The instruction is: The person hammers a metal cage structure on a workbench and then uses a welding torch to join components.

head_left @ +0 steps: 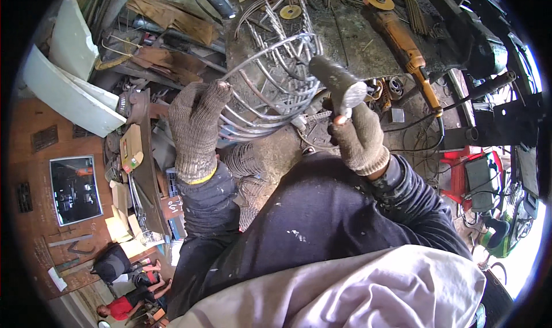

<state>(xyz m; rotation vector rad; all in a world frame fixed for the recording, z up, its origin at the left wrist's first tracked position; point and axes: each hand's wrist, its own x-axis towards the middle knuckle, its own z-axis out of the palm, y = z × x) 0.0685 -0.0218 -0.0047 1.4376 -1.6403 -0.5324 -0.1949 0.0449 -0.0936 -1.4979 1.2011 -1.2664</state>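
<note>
A curved cage of bent metal rods [270,89] stands tilted at the near edge of the workbench, its ribs joined to a rim hoop. My left hand [198,124], in a knitted work glove, is closed on the left end of that rim; a bare fingertip shows through the glove. In my right hand [359,138], also gloved, is a hammer [336,83] with a thick cylindrical metal head. The fingers wrap its short visible handle. The hammer head is raised just right of the cage and looks slightly blurred.
An orange angle grinder [399,40] lies on the metal workbench [356,46] with its cable running down. Beside it are a bundle of thin rods [411,9] and a loose disc [290,12]. White panels [75,92] lean at left. A person in red [123,308] is at lower left.
</note>
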